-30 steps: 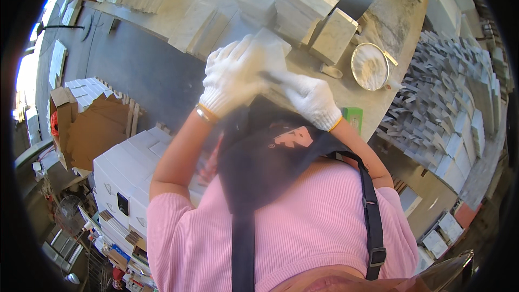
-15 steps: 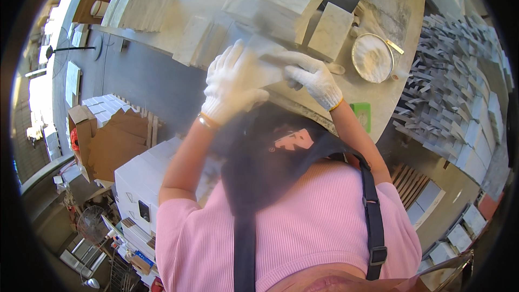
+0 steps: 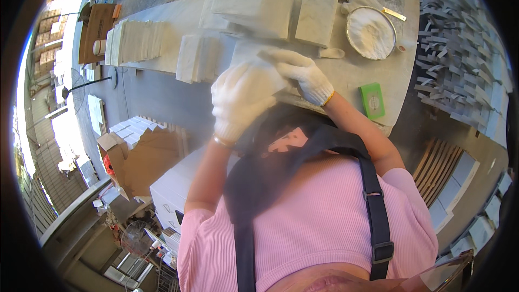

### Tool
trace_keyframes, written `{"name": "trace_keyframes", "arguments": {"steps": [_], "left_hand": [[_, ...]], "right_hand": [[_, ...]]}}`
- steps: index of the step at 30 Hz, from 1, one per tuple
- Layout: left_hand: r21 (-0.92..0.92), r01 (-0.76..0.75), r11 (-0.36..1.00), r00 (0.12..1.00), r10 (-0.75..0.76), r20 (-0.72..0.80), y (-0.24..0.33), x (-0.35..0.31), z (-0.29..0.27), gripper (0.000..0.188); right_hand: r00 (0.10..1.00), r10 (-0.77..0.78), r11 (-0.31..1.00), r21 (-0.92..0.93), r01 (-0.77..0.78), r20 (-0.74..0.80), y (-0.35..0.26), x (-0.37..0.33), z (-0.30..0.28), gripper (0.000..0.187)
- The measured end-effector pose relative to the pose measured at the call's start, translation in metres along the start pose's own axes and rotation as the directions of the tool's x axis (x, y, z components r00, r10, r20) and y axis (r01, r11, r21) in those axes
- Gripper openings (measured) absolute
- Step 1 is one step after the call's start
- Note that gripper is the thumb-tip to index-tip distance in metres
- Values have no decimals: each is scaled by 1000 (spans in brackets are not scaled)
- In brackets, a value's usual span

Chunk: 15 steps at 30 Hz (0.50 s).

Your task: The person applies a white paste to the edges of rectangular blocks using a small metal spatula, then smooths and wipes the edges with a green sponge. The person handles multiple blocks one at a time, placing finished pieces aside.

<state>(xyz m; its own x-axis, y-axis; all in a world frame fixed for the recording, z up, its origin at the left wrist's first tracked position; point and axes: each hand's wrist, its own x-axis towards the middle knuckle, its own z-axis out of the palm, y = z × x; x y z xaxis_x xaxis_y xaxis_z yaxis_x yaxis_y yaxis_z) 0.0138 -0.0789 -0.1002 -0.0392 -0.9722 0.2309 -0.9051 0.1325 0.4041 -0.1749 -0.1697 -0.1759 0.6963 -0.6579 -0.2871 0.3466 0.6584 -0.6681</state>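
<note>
Handling of a pale marble tile at a worktable, seen from above. The tile lies between the two gloved hands, near the table's front edge: its upper part shows beyond the fingers of the left hand, while its right portion reaches the fingers of the right hand. The left hand lies over the tile, back uppermost, fingers together and pointing away from the body; motion blur hides its fingertips, so whether they close on the tile cannot be told. The right hand reaches in from the right, its fingers extended leftward over the tile's edge and slightly bent; its thumb is not clear, and its grip likewise cannot be determined. The left forearm rises steeply from the lower left to a banded wrist; the right forearm slants up and leftward, elbow held out from the body. Beyond the hands stand a large pile of marble slabs and, to its left, a row of upright tiles. At right are a bowl of white powder and a green box.
</note>
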Motion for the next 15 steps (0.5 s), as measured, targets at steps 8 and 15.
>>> {"name": "trace_keyframes", "arguments": {"steps": [8, 15], "left_hand": [[50, -107, 993, 987, 113, -114, 9, 8, -2, 69], [52, -48, 997, 992, 42, 121, 8, 16, -25, 61]], "right_hand": [[978, 206, 978, -16, -206, -9, -5, -49, -14, 43], [995, -21, 985, -175, 4, -96, -28, -45, -20, 42]]}}
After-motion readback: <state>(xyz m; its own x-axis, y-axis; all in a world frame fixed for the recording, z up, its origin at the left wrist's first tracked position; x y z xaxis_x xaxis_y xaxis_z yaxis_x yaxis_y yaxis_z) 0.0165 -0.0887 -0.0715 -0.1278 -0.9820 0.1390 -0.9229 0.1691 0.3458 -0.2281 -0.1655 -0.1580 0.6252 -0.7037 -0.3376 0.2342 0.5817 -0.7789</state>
